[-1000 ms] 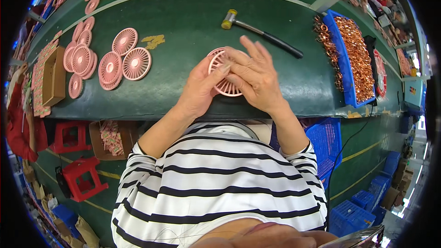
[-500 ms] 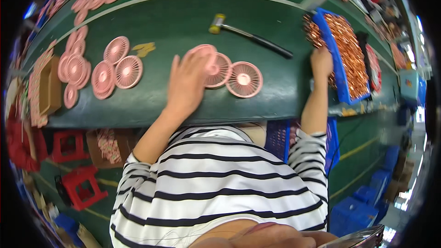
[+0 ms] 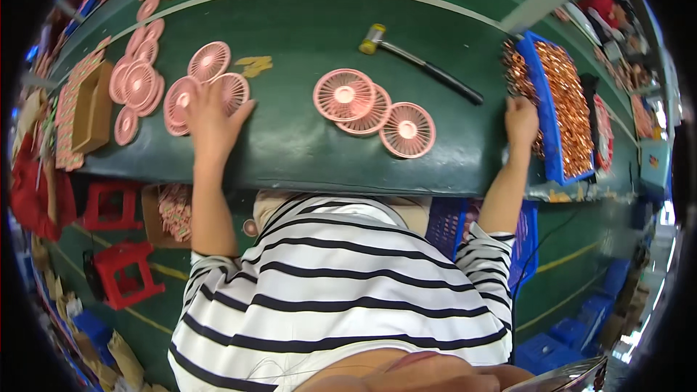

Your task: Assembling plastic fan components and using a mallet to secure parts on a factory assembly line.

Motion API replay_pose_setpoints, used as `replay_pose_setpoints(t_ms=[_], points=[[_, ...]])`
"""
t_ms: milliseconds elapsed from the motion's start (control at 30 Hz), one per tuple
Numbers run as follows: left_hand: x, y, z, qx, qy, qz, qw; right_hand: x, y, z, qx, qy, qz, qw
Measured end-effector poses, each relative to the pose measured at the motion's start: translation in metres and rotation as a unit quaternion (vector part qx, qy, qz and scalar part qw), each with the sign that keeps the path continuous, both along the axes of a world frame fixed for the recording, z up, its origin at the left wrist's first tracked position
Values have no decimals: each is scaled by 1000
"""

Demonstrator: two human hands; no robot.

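Observation:
My left hand (image 3: 212,117) lies over a cluster of round pink slotted fan covers (image 3: 179,104), its fingers stretched out and thumb apart. It touches the covers, and part of them is hidden under it. In front of me sits a group of three pink fan covers (image 3: 343,94), two overlapping and one at their lower right. Beside the blue tray, my right hand (image 3: 521,122) is closed with curled fingers, near loose copper-coloured metal pieces (image 3: 517,72). Whatever it may hold cannot be made out.
A blue tray (image 3: 543,112) full of copper-coloured pieces stands at the right. A hammer (image 3: 428,67) with a yellow head lies at the back. Yellowish scraps (image 3: 254,66), more stacked pink covers (image 3: 138,86) and a cardboard box (image 3: 92,109) are on the left.
My left hand has moved left from the middle group of covers to the left cluster, leaving the middle covers on the table. My right hand stays beside the tray; the whole view has shifted slightly.

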State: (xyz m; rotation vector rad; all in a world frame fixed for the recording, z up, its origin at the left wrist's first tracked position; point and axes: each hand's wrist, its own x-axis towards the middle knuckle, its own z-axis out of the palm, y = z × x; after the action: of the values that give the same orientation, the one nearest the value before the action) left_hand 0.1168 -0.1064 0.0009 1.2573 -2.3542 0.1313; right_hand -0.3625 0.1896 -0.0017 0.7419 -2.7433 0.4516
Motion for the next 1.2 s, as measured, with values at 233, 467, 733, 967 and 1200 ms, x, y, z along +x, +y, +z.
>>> replay_pose_setpoints(t_ms=[233, 467, 733, 967, 1200], points=[[2, 5, 5, -18, 27, -9, 999, 77, -28, 29, -311, -3, 205, 928], [-8, 18, 10, -80, 118, -68, 987, 133, -36, 35, -351, 54, 318, 879], [-21, 46, 18, 111, 300, -67, 945, 196, -60, 31, -321, 93, 441, 833], [-57, 88, 27, 362, 453, -165, 798, 256, -94, 49, -318, 106, 570, 750], [-74, 113, 28, 444, 492, -230, 712, 272, -105, 58, -221, 48, 519, 824]])
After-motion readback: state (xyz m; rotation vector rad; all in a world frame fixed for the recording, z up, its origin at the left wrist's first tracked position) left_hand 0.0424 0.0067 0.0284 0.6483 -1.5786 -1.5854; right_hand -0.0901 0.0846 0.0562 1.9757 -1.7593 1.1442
